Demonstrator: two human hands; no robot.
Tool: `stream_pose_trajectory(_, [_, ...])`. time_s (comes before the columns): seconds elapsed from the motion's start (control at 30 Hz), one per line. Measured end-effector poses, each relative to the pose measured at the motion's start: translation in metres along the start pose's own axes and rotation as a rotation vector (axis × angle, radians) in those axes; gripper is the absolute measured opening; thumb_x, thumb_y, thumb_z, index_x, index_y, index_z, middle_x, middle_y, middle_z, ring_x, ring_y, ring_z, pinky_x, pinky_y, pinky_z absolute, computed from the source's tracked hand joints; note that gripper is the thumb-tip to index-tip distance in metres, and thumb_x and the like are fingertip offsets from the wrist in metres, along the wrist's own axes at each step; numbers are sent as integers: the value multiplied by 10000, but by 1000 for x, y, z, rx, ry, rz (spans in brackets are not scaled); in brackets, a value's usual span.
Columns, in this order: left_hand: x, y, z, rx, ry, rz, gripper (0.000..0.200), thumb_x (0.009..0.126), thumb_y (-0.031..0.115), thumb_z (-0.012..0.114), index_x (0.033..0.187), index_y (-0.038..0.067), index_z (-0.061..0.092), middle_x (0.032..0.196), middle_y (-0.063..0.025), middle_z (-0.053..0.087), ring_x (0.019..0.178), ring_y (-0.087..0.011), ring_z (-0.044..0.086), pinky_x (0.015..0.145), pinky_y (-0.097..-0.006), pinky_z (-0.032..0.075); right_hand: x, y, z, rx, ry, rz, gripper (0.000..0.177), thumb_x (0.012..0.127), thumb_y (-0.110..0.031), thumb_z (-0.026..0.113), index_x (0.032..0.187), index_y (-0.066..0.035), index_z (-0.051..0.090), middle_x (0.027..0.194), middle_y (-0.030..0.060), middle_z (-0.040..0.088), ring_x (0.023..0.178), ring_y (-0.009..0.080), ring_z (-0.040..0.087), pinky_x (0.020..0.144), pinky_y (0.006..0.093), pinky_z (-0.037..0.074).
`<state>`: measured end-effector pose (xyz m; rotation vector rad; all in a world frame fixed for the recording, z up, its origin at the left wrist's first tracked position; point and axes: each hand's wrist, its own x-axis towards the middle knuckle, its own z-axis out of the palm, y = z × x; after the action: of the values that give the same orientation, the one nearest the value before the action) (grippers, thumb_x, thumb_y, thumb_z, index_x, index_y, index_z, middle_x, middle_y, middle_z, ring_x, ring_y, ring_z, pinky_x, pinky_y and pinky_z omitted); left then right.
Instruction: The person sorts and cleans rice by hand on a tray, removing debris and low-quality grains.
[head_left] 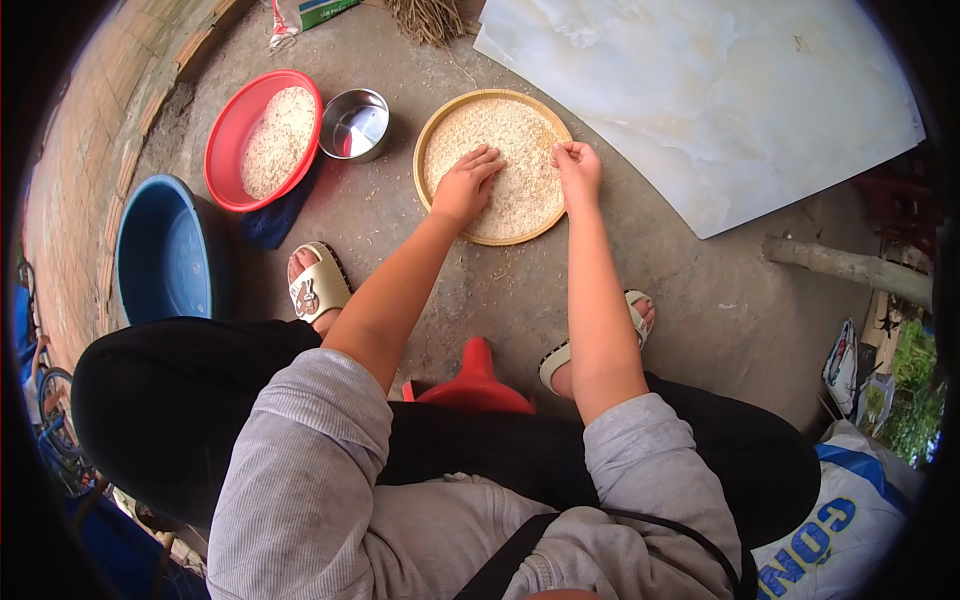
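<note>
So, left to right: blue tub (168, 250), red basin (229, 150), metal pot (356, 125) just beside it. Left hand (470, 187) palm down on the grain (505, 130) in the round tray (419, 160), fingers extended, nothing gripped. Right hand (577, 170) at the tray's right rim, fingertips pinched narrow; can't tell if they hold anything. I'd spread grain in 1 thin layer, light strokes, pinch with 2 fingertips, stay inside the rim.
</note>
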<state>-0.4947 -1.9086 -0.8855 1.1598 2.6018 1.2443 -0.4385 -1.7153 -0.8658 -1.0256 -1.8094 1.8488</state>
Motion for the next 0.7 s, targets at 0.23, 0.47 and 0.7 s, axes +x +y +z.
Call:
stream_pose_trajectory(0.23, [16, 35, 4, -247, 134, -287, 227, 867, 100, 565, 1077, 94, 652, 1102, -107, 651, 1054, -267, 605, 873, -346, 491, -1, -39, -4, 703, -535, 343, 121, 840, -21, 635, 946, -2, 579, 823, 63, 610, 737, 135, 609, 697, 228, 524])
stream_pose_trajectory(0.47, [68, 50, 18, -1532, 40, -1028, 401, 996, 364, 346, 981, 22, 555, 844, -58, 572, 692, -176, 560, 705, -356, 534, -9, -41, 9, 520, -716, 400, 187, 861, -30, 604, 1036, 36, 608, 912, 78, 638, 816, 129, 624, 754, 247, 533])
stream_pose_trajectory(0.7, [78, 36, -2, -1061, 24, -839, 307, 924, 168, 461, 1044, -80, 597, 870, -163, 652, 716, -208, 644, 673, -302, 545, 15, -22, -28, -45, -323, 145, 155, 864, -21, 569, 996, 36, 627, 877, 88, 646, 771, 152, 626, 728, 257, 522])
